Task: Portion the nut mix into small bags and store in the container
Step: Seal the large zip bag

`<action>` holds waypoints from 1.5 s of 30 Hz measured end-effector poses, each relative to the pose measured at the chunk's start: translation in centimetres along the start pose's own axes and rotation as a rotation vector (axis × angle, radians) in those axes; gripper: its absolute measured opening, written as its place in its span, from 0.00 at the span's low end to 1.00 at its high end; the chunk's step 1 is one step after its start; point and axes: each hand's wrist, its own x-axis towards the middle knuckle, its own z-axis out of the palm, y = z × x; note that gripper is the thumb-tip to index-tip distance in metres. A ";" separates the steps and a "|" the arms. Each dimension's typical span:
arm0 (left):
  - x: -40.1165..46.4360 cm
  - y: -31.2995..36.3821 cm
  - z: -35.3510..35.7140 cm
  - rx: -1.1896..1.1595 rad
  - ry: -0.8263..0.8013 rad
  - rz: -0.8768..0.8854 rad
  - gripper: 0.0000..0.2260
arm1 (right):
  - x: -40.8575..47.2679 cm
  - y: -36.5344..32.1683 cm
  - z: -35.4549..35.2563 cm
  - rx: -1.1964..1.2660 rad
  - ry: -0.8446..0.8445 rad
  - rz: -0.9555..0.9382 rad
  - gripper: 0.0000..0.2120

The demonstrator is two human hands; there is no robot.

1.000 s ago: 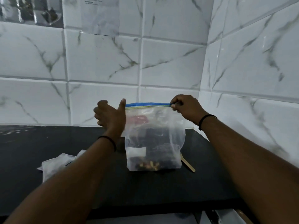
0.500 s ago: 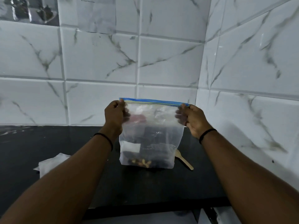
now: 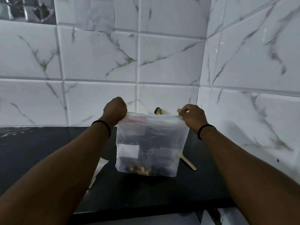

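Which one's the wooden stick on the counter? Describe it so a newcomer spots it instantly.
Start at the black counter in the tiled corner, where both hands hold up a clear zip bag holding nuts. The wooden stick lies flat on the counter, poking out from behind the bag's lower right corner. It is the only thin, pale tan thing there; the white packets lie left.

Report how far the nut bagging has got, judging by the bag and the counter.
Done: nothing portioned is visible. In hand: left hand and right hand grip the top corners of the zip bag, nuts at its bottom. Left: filling the small bags; some plastic lies on the counter, a wooden stick behind. No container shows.
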 end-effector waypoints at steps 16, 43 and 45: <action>-0.9 -3.5 -1.8 -0.039 -0.428 0.335 0.29 | -1.3 2.5 -1.6 0.017 -0.338 -0.166 0.22; -3.6 -4.2 4.1 0.206 -0.079 -0.207 0.03 | -5.0 0.5 3.2 -0.279 -0.497 -0.339 0.38; -4.0 -3.8 3.8 0.425 -0.089 -0.175 0.07 | -5.3 0.4 3.5 -0.443 -0.631 -0.398 0.35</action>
